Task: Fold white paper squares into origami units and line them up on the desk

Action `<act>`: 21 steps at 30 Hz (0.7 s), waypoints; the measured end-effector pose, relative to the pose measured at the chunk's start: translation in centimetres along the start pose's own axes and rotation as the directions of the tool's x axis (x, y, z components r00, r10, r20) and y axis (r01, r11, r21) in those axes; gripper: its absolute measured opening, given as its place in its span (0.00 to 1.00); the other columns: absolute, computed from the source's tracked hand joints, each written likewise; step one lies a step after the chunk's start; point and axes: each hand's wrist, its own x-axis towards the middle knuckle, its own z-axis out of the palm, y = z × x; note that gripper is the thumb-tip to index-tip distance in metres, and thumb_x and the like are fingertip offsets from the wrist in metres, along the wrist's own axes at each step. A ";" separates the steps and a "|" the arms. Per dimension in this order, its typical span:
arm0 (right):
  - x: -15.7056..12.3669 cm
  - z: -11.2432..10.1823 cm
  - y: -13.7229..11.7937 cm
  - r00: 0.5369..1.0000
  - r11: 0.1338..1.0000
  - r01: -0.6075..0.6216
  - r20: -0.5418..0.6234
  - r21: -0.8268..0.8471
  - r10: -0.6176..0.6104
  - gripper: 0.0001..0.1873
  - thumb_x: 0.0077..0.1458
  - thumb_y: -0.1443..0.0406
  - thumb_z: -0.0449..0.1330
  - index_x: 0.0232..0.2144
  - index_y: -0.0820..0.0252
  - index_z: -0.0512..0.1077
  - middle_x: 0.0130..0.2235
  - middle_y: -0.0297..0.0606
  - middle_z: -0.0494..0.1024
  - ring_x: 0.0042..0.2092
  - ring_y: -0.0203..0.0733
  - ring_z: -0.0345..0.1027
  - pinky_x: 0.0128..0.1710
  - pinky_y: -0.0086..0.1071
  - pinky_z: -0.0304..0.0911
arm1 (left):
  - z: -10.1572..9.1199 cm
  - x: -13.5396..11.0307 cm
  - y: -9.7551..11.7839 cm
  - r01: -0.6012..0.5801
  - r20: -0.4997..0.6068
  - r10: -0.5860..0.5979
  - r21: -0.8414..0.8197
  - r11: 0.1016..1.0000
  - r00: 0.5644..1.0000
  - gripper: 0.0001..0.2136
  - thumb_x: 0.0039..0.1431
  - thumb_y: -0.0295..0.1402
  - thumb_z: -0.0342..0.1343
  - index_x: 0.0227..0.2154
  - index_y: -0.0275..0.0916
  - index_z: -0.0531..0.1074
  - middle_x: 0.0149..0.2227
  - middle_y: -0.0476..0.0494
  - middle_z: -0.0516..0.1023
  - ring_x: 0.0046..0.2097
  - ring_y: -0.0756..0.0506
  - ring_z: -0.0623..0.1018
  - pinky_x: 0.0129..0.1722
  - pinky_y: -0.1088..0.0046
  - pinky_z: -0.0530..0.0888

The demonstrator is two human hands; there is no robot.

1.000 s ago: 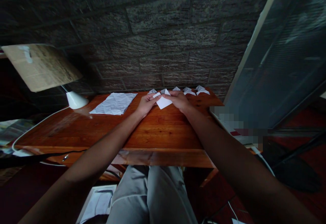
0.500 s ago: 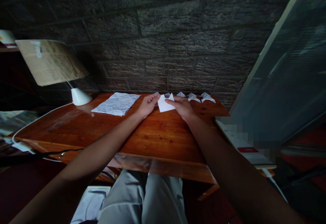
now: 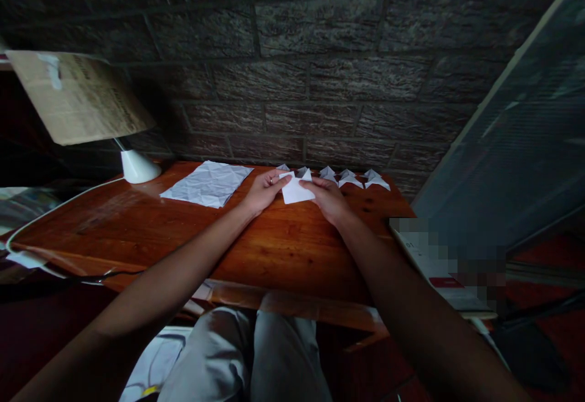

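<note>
The person's left hand (image 3: 264, 191) and right hand (image 3: 329, 198) meet over the far part of the wooden bench (image 3: 292, 243), one at each side of a small folded white paper (image 3: 297, 192). The left fingers are clamped on the paper's left edge, the thumb on the near face; a ring (image 3: 271, 180) shows on one of them. The right fingers pinch the right side, the thumb likewise in front and the others mostly hidden behind. The paper is between the two hands, its flat face toward the person and a pointed flap rising at its upper right; whether it touches the bench cannot be told.

Behind the hands, pointed folded paper shapes stand in a row along the back edge, near the dark block wall (image 3: 274, 79). The rightmost shape (image 3: 377, 180) and the one next to it (image 3: 350, 178) show most plainly; those farther left are partly covered by the hands and the paper.

To the left of the left hand lies a creased white sheet (image 3: 208, 183), flat on the bench. Farther left stands a lamp with a white base (image 3: 139, 168) and a tilted brown shade (image 3: 82, 100).
</note>
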 end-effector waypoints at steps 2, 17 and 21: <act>0.2 -0.1 -0.3 0.999 0.999 -0.018 0.045 0.045 0.016 0.18 0.44 0.53 0.69 0.36 0.57 0.80 0.36 0.37 0.82 0.37 0.42 0.75 0.43 0.38 0.68 | -0.2 0.2 -0.1 -0.024 -0.038 0.023 -0.018 1.000 0.999 0.16 0.45 0.41 0.70 0.33 0.36 0.78 0.28 0.49 0.80 0.29 0.51 0.75 0.33 0.75 0.70; -0.2 -0.5 -0.8 0.991 0.969 0.136 0.019 -0.207 -0.134 0.21 0.52 0.47 0.62 0.31 0.58 0.78 0.32 0.35 0.81 0.32 0.40 0.71 0.35 0.33 0.63 | -0.7 -0.1 -0.3 0.079 0.000 -0.079 -0.053 0.995 0.997 0.18 0.40 0.41 0.73 0.30 0.35 0.78 0.30 0.48 0.80 0.34 0.50 0.77 0.40 0.71 0.74; -0.4 -0.5 -0.9 0.991 0.951 0.133 0.020 -0.279 -0.133 0.22 0.52 0.46 0.61 0.29 0.58 0.79 0.29 0.33 0.80 0.31 0.39 0.69 0.33 0.32 0.61 | -0.6 -0.4 -0.5 0.077 -0.003 -0.078 -0.060 0.995 0.997 0.17 0.35 0.37 0.75 0.28 0.34 0.77 0.28 0.50 0.79 0.31 0.51 0.75 0.38 0.73 0.73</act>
